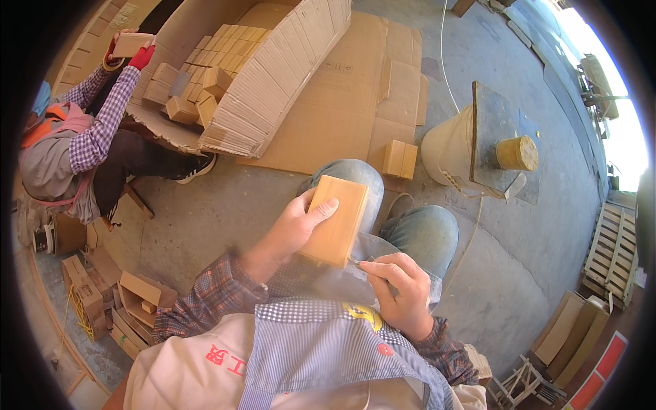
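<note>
My left hand (301, 229) grips a flat, light-brown wooden block (333, 219) above my lap. Its thumb lies across the upper face and the fingers go underneath, partly hidden. At the block's lower right corner, my right hand (400, 287) pinches a thin, dark tool (354, 261). The tool's tip is at or very near the block's edge; its exact kind is too small to tell. Under both hands spreads a checked and striped apron (321, 348), with a clear plastic sheet (383, 249) over my knees.
Ahead, a large cardboard box (287, 75) holds many wooden blocks (229, 58). Two joined blocks (400, 159) sit on flattened cardboard (342, 89). A round yellowish tin (517, 153) stands on a dark board (488, 130) over a white bucket (444, 147). A co-worker (75, 150) sits left, holding a wooden piece.
</note>
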`<state>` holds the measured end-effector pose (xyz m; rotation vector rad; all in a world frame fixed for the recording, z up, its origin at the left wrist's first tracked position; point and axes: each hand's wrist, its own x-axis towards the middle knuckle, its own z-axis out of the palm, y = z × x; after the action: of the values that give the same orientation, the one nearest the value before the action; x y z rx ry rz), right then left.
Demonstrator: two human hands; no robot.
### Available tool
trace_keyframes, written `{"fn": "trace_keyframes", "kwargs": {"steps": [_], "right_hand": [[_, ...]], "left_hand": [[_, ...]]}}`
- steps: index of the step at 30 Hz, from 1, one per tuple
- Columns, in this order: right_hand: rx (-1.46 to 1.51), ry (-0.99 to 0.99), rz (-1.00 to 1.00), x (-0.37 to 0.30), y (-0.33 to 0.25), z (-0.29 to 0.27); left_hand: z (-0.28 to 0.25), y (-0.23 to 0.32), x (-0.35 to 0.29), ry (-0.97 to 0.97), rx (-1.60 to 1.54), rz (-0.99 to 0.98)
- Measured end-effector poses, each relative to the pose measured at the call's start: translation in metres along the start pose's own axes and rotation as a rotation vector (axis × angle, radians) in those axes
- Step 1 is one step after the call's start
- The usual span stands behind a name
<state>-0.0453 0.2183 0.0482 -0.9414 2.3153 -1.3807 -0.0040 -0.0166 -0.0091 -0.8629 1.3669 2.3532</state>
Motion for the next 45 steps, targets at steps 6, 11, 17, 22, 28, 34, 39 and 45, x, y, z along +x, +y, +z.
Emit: {"fn": "trace_keyframes", "kwargs": {"steps": [6, 11, 17, 22, 28, 34, 39, 45], "right_hand": [[0.034, -0.043, 0.006, -0.003, 0.003, -0.002], [0.019, 0.063, -0.019, -0.009, 0.008, 0.006], [-0.073, 0.107, -0.116, -0.010, 0.018, 0.021], [-0.077, 0.122, -0.133, -0.008, 0.021, 0.022], [-0.095, 0.171, -0.080, 0.001, 0.015, 0.018], [-0.078, 0.050, -0.060, 0.013, 0.010, 0.003], [-0.083, -0.028, -0.089, 0.015, 0.008, -0.002], [-0.075, -0.063, -0.116, 0.010, 0.004, -0.002]], "left_hand": [[0.000, 0.001, -0.001, -0.006, -0.002, -0.009], [0.001, 0.002, -0.001, -0.005, -0.013, -0.011], [0.000, 0.004, 0.000, -0.005, -0.029, -0.031], [-0.001, 0.004, 0.001, 0.001, -0.030, -0.030], [-0.002, 0.007, 0.002, 0.016, -0.043, -0.034], [-0.001, 0.010, 0.002, 0.012, -0.015, -0.027], [-0.003, 0.011, 0.003, 0.001, -0.014, -0.031], [-0.005, 0.010, 0.006, 0.004, -0.006, -0.016]]}}
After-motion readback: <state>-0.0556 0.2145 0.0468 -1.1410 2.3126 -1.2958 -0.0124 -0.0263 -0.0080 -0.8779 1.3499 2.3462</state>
